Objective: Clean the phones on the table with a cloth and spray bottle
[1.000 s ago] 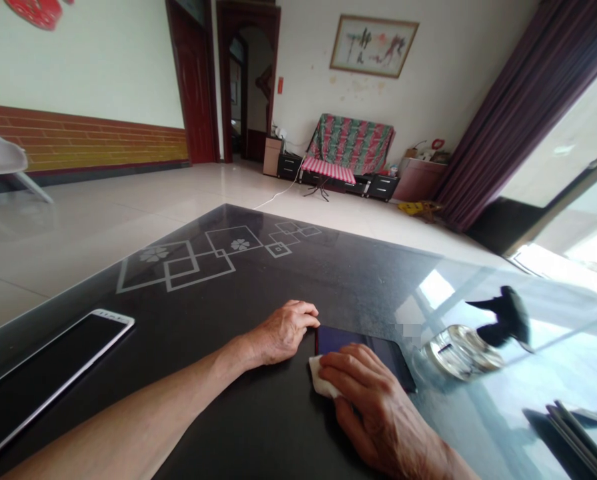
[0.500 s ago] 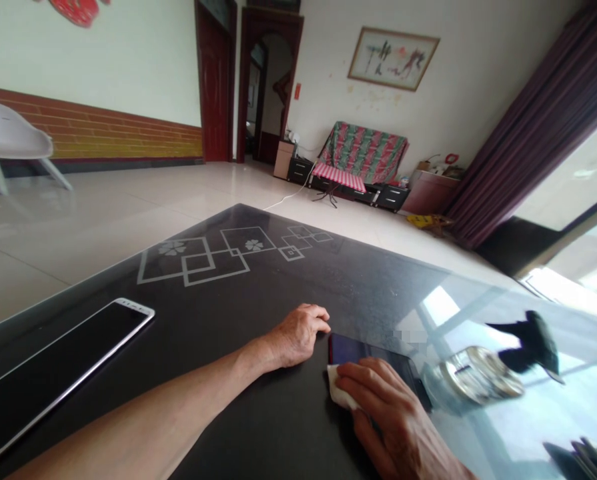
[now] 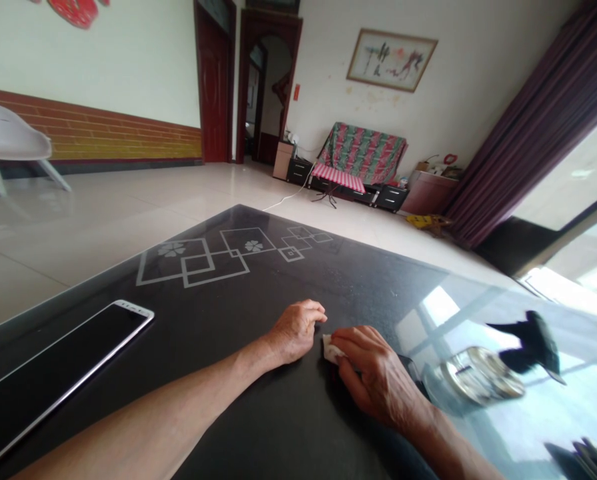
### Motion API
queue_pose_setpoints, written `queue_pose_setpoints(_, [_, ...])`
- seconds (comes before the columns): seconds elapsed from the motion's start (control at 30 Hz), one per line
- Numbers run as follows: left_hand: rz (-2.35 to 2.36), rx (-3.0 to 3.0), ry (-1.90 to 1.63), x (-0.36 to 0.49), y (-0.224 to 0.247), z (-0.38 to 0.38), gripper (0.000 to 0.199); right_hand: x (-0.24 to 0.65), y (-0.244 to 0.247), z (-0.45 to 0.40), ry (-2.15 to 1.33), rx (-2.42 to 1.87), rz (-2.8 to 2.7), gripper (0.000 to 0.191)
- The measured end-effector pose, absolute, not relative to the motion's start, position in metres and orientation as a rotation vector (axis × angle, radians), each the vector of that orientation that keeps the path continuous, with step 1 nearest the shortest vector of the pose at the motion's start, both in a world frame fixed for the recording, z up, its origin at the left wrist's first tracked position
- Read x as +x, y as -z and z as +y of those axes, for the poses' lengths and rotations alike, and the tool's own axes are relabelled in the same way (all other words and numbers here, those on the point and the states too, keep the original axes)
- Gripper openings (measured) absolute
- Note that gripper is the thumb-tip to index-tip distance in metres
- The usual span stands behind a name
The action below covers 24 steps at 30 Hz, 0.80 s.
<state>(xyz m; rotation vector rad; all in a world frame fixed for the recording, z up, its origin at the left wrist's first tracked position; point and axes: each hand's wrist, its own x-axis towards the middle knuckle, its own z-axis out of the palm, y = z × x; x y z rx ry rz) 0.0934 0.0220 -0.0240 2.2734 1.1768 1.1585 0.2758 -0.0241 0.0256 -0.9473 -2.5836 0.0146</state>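
Note:
My right hand (image 3: 373, 367) is closed on a folded white cloth (image 3: 332, 349), pressed over a dark flat object (image 3: 409, 365) that is mostly hidden beneath the hand. Just left of it, my left hand (image 3: 298, 328) rests on the dark table (image 3: 248, 427) with its fingers curled together; whether anything is inside them cannot be made out. A clear spray bottle (image 3: 478, 377) with a black trigger head stands right of my right hand. On the left of the table lies a large white-edged phone (image 3: 63, 380), its screen dark.
Dark slim items (image 3: 588, 457) sit at the lower right corner. Beyond the table are a white chair (image 3: 13, 137), a small table with a striped cloth (image 3: 338, 178), low black drawers (image 3: 392, 197) and a purple curtain (image 3: 508, 120).
My right hand has moved up and forward with the white cloth, covering the dark flat object that showed more before. My left hand has shifted very slightly.

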Motion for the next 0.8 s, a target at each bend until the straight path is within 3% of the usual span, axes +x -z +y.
queue_pose_setpoints(0.8, [1.181,2.482,-1.067,0.099,0.028,0.027,0.037,0.282,-0.009,-0.070,0.028,-0.837,-2.528,0.031])
